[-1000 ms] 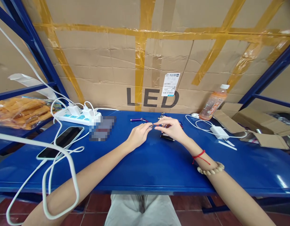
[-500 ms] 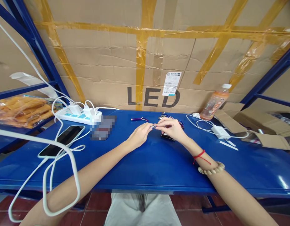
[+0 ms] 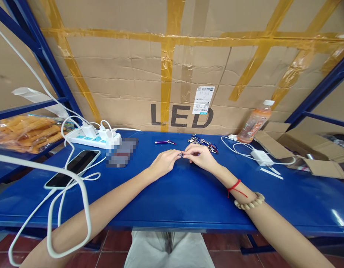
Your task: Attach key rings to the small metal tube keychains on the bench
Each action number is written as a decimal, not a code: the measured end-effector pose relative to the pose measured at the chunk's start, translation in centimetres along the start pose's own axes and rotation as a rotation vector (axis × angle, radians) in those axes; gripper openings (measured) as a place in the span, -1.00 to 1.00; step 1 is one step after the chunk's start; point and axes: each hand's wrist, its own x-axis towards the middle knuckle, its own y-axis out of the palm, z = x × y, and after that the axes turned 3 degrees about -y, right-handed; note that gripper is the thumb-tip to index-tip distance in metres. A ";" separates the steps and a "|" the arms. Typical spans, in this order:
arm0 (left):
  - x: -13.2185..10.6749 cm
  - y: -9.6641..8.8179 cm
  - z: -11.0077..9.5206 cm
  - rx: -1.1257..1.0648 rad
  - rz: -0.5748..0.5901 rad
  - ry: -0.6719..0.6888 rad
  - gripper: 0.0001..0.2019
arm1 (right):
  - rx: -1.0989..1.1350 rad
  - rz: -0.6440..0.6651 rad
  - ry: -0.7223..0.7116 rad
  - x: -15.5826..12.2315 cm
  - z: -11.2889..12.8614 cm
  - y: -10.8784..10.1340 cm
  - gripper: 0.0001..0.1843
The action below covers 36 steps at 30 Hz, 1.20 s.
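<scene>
A small shiny metal piece [image 3: 181,155] is pinched between the fingertips of both hands, just over the blue tabletop. My left hand [image 3: 164,163] grips it from the left, thumb and fingers closed. From the right, my right hand [image 3: 200,155] meets it with thumb and forefinger pressed together. The fingers cover most of the piece, so its exact kind is unclear. Behind my left hand lies a slim purple tube [image 3: 161,142] with a short strap at one end. Beyond my right hand is a tangled heap of small straps with metal clasps [image 3: 205,142].
On the blue table [image 3: 172,201], a phone [image 3: 73,169] with white cables and a power strip [image 3: 91,138] occupy the left. An orange drink bottle [image 3: 255,122], a white charger [image 3: 261,157] and an open carton [image 3: 324,167] stand right. A large cardboard box [image 3: 127,78] forms the back.
My right hand has lowered slightly and turned, showing more of the strap heap. The black tube seen under it before is out of sight. Both hands still pinch the metal piece.
</scene>
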 end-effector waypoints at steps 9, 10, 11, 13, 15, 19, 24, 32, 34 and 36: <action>-0.1 0.4 0.3 0.083 -0.061 0.009 -0.77 | -0.111 -0.029 0.066 -0.2 -0.2 0.4 -0.63; -0.1 0.4 0.4 0.090 -0.074 0.012 -0.76 | -0.119 -0.037 0.073 -0.2 -0.2 0.4 -0.63; -0.1 0.5 0.4 0.095 -0.087 0.015 -0.76 | -0.128 -0.045 0.079 -0.1 -0.2 0.5 -0.62; -0.1 0.5 0.4 0.100 -0.102 0.022 -0.76 | -0.148 -0.061 0.092 -0.1 -0.2 0.6 -0.62; -0.1 0.5 0.4 0.108 -0.103 0.023 -0.76 | -0.165 -0.067 0.114 -0.1 -0.1 0.7 -0.62; -0.1 0.3 0.2 0.140 -0.094 0.007 -0.78 | -0.193 -0.061 0.156 -0.2 -0.2 0.8 -0.61; -0.1 0.4 0.2 0.151 -0.093 -0.021 -0.78 | -0.219 -0.058 0.162 -0.2 -0.3 0.7 -0.61; 0.1 0.8 0.4 0.165 -0.151 -0.019 -0.76 | -0.238 -0.044 0.175 0.2 0.1 0.1 -0.57; 0.1 0.7 0.4 0.162 -0.150 -0.019 -0.76 | -0.229 -0.040 0.192 0.3 0.2 0.0 -0.57; 0.2 0.6 0.2 0.155 -0.142 -0.022 -0.76 | -0.211 -0.034 0.202 0.3 0.2 -0.2 -0.57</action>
